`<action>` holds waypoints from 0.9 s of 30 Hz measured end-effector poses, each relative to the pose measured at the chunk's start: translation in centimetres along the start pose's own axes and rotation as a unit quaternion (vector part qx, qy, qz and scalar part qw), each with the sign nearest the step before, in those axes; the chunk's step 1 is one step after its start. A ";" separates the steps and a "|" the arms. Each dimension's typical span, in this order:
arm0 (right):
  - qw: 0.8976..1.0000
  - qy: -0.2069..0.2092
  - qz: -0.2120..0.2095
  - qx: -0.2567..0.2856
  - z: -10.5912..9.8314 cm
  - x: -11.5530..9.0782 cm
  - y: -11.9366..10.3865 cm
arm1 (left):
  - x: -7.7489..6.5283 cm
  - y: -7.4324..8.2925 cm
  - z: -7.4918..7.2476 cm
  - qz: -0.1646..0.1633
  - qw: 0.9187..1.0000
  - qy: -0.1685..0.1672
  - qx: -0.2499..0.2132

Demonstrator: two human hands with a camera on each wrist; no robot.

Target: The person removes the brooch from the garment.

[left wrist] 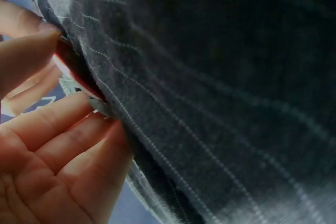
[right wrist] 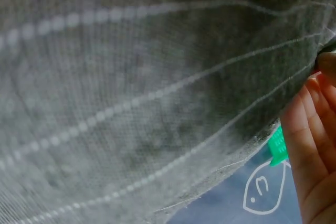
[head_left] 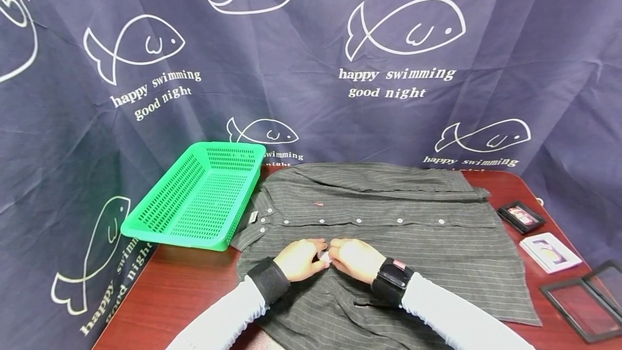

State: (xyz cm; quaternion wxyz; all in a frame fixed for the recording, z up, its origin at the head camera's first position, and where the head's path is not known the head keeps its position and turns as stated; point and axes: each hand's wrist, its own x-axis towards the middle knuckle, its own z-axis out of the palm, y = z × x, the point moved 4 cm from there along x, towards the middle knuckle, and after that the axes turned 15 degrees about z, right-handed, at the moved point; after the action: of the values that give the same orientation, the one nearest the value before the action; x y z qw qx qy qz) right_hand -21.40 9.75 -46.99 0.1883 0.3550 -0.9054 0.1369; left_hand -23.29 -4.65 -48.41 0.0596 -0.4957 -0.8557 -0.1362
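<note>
A dark grey pinstriped shirt [head_left: 384, 242] with white buttons lies spread out, its collar to the left. Over its lower front panel, my left hand [head_left: 298, 260] and right hand [head_left: 358, 259] meet fingertip to fingertip. Between them is a small round badge [head_left: 324, 256], pale pink from above. The left wrist view shows the badge [left wrist: 73, 72] nearly edge-on with a red rim, close against the striped cloth, fingers pinching it from above and below. In the right wrist view, raised cloth hides most of the work, and the right fingers [right wrist: 310, 129] show at the edge.
A green plastic basket [head_left: 221, 242] stands at the left, beside the collar. Along the right side of the red-brown table [head_left: 180, 285] lie a small black case [head_left: 521, 216], a stack of printed cards [head_left: 550, 253] and a black-edged frame [head_left: 563, 289]. A fish-print curtain hangs behind.
</note>
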 end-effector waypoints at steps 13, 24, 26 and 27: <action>0.994 -0.021 0.071 0.080 -0.2 0.3 0.8 | -0.6 -0.2 -1.0 -0.026 0.999 0.033 -0.007; 0.982 -0.036 0.123 0.138 -0.5 0.7 1.2 | -0.4 -0.1 -1.4 -0.030 0.998 0.050 0.019; 0.980 -0.039 0.133 0.142 -0.5 0.8 1.2 | -0.4 -0.1 -1.3 -0.023 0.998 0.059 0.028; 0.979 -0.041 0.137 0.145 -0.4 0.8 1.2 | -0.4 -0.1 -1.4 -0.020 0.997 0.064 0.031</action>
State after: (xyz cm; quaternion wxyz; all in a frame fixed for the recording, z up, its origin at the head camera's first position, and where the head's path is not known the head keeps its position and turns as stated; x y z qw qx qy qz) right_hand -22.65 10.29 -46.40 0.0773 0.2567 -0.9229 0.2764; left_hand -23.26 -5.45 -47.23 0.1264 -0.4668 -0.8636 -0.1424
